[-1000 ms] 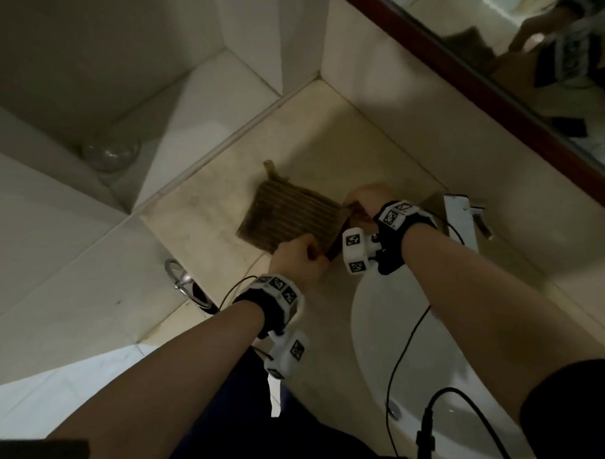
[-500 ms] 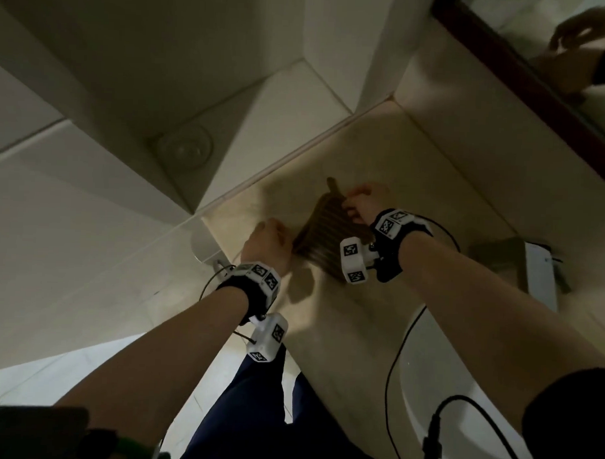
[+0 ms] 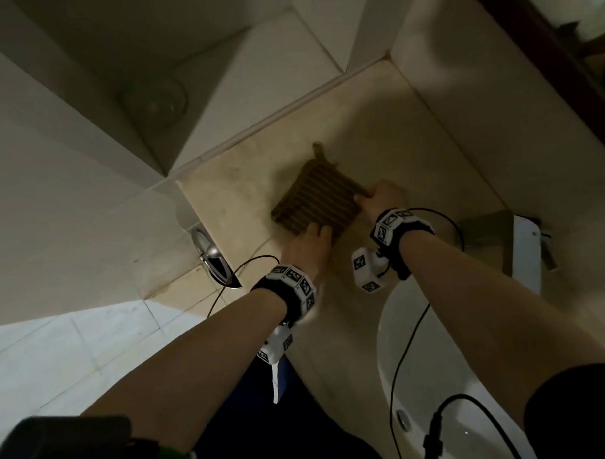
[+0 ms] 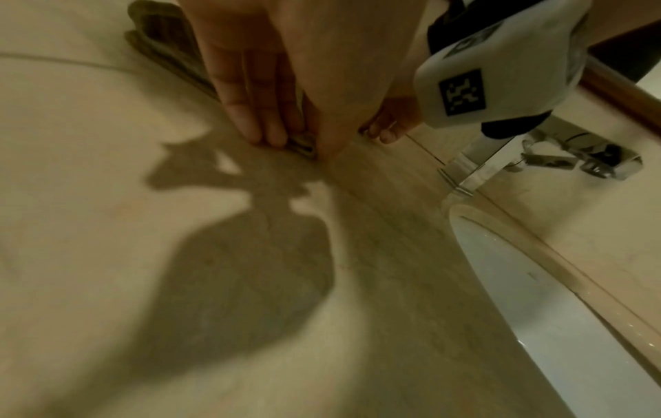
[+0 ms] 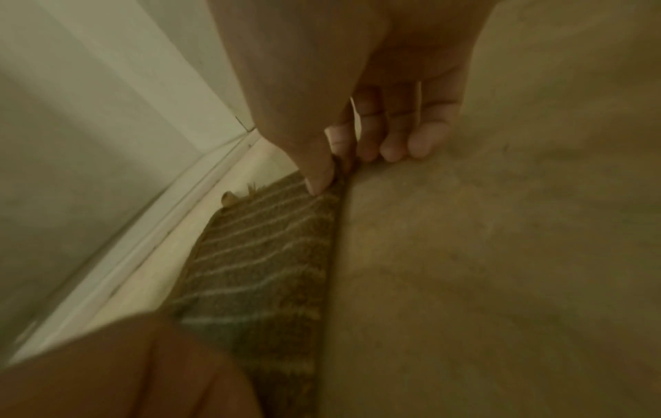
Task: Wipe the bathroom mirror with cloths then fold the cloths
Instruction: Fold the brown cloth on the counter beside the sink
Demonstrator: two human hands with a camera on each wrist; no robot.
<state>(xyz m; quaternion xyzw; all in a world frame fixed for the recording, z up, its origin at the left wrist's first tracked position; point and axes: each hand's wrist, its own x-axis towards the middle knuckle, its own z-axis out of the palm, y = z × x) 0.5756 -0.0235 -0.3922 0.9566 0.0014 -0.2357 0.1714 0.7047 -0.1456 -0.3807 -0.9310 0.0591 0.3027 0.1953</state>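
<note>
A brown striped cloth (image 3: 315, 202) lies folded into a small thick square on the beige counter (image 3: 233, 192), near the corner of the wall. My left hand (image 3: 314, 236) is at its near right corner; in the left wrist view the left hand (image 4: 300, 145) pinches the layered edge of the cloth (image 4: 161, 31) between straight fingers and thumb. My right hand (image 3: 377, 197) is at the far right corner. There the right hand (image 5: 332, 167) has its thumb on top of the cloth (image 5: 257, 268) and its fingers curled behind the edge. The mirror (image 3: 602, 51) is at the top right.
A white basin (image 3: 410, 353) is sunk into the counter to the right of my arms, with a chrome tap (image 3: 526, 251) behind it. A metal fitting (image 3: 207, 250) hangs off the counter's left edge. Cables run from both wristbands. The wall bounds the counter at the back.
Both hands swept left over the cloth and came back to its right edge. The cloth now lies as a smaller, thicker square.
</note>
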